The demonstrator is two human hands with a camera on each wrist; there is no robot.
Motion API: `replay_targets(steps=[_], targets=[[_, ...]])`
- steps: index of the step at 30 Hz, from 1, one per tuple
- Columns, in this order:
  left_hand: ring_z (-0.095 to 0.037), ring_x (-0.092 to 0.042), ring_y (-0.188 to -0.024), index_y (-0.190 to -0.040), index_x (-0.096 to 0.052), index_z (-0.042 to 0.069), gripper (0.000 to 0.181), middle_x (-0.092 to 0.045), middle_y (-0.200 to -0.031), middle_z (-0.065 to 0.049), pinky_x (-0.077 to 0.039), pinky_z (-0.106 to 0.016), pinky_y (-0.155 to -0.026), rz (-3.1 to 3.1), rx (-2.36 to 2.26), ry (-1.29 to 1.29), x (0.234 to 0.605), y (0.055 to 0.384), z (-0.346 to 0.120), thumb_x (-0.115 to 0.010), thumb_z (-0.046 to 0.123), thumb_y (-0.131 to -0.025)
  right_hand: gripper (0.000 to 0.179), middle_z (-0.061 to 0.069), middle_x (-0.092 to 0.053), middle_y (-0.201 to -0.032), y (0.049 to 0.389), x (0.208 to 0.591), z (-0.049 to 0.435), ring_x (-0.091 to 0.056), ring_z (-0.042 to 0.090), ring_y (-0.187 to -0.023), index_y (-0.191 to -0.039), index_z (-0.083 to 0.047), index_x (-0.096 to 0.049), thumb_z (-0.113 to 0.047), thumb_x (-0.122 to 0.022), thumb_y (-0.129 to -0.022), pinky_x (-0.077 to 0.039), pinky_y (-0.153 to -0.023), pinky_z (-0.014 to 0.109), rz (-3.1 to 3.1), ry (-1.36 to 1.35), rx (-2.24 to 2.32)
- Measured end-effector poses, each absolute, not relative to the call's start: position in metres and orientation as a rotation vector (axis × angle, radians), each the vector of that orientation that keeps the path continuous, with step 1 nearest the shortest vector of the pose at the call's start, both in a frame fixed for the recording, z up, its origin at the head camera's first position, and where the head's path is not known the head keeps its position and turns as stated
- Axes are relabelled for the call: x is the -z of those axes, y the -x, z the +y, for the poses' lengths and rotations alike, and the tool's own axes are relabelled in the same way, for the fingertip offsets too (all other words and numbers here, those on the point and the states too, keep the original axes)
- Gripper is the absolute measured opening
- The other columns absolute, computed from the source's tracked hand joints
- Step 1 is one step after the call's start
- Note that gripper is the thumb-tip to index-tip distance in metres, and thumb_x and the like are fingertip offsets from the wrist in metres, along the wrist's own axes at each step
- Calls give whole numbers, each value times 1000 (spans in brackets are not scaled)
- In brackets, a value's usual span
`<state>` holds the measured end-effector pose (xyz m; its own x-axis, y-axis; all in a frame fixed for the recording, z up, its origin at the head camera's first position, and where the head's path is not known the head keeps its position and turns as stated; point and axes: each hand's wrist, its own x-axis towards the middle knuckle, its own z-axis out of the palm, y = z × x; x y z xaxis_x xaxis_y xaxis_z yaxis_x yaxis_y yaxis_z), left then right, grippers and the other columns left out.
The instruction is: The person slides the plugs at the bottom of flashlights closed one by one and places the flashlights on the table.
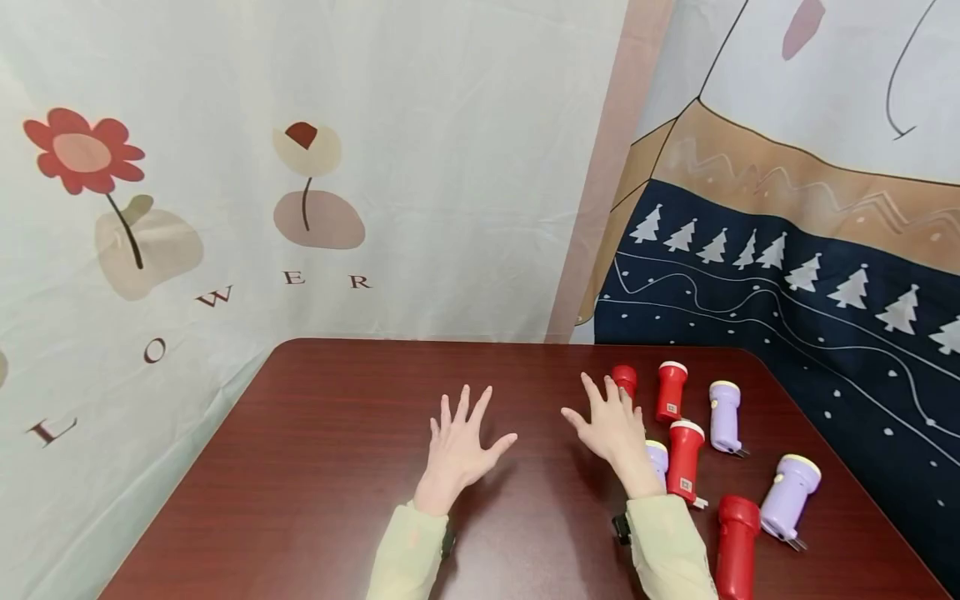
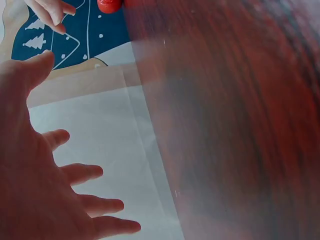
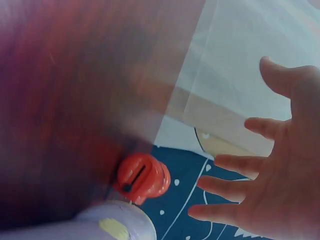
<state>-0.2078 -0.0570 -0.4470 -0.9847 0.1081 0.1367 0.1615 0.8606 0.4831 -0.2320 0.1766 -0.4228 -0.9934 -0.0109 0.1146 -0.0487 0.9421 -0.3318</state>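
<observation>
My left hand (image 1: 459, 450) hovers over the middle of the table with its fingers spread and nothing in it. To its right, my right hand (image 1: 613, 429) is also spread and holds nothing. Just beyond the right fingertips is a red flashlight (image 1: 624, 377), partly covered by that hand. A purple flashlight (image 1: 657, 458) shows beside the right wrist, mostly hidden by it. Close by lies another red flashlight (image 1: 684, 460) with a white rim. In the right wrist view, a red flashlight (image 3: 142, 176) and a purple one (image 3: 135, 225) appear below the hand.
Farther right on the brown table (image 1: 315, 433) lie a red flashlight (image 1: 671, 390), a purple flashlight (image 1: 724, 417) with plug prongs, another purple one (image 1: 791, 498) near the right edge, and a red one (image 1: 738, 546) at the front. Printed cloths (image 1: 465, 167) hang behind the table.
</observation>
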Motion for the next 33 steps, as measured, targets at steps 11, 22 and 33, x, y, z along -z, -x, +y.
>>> replay_targets(steps=[11,22,33], targets=[[-42,-36,-137,-146,-35,23,69,-43,-148,-12,-43,-62,-94,-2836,815,249,446,206,-59,-56,55,-88,65,32,-43,-132,257,405,207,-52,48,-109,-139,0,-39,-39,-56,-90,-48,-83,62,-3069,24,-488],[-39,-44,-132,-144,-40,20,66,-50,-141,-13,-48,-57,-89,-2788,769,285,448,204,-58,-57,51,-88,56,29,-59,-98,277,413,234,-59,39,-80,-112,13,-54,-39,-55,-89,-51,-73,52,-3220,191,-516],[-36,-50,-126,-142,-42,18,64,-57,-134,-12,-51,-53,-84,-2787,733,307,447,201,-56,-57,49,-89,41,17,-56,-76,286,418,241,-58,24,-58,-95,8,-56,-31,-63,-85,-51,-52,30,-3256,250,-728]])
